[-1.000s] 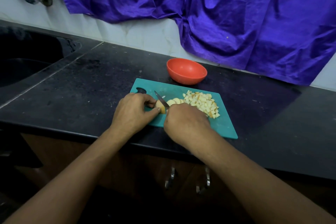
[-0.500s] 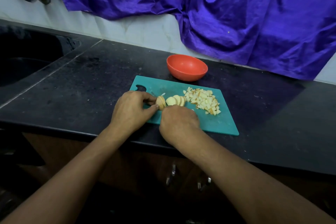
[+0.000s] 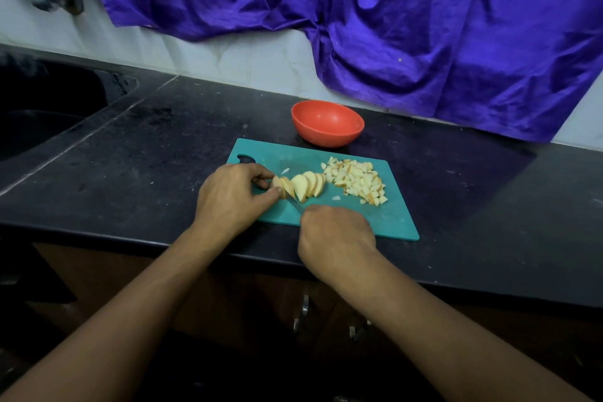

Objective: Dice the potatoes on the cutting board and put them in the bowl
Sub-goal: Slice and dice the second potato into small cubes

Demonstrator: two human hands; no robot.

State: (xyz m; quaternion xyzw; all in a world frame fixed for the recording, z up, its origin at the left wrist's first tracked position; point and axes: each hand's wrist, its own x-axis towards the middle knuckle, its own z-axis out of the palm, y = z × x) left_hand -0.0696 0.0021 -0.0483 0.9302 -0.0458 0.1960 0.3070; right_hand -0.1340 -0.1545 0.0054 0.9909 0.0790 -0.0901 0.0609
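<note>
Teal rectangular plastic cutting board (image 3: pixel 346 217): plain. Orange-red round plastic bowl (image 3: pixel 327 123): uniform. Pale yellow sliced potato (image 3: pixel 305 187) and diced potato pile (image 3: pixel 357 180): reddish-brown skin edges. Grey thin metal knife (image 3: pixel 296 203). Black stone counter (image 3: pixel 156 160): pale flecks. Purple crumpled cloth (image 3: pixel 391 26): solid.

Head view. A teal cutting board (image 3: pixel 346 215) lies on a black countertop (image 3: pixel 146 173). The left hand (image 3: pixel 231 196) pinches the end of a sliced potato (image 3: pixel 301 186); the right hand (image 3: pixel 336 238) grips a knife (image 3: pixel 295 204), its blade at the slices' near side. A pile of diced potato (image 3: pixel 357 181) lies to the right. An orange bowl (image 3: pixel 327 122) stands just behind the board, below a purple cloth (image 3: pixel 408 26).
</note>
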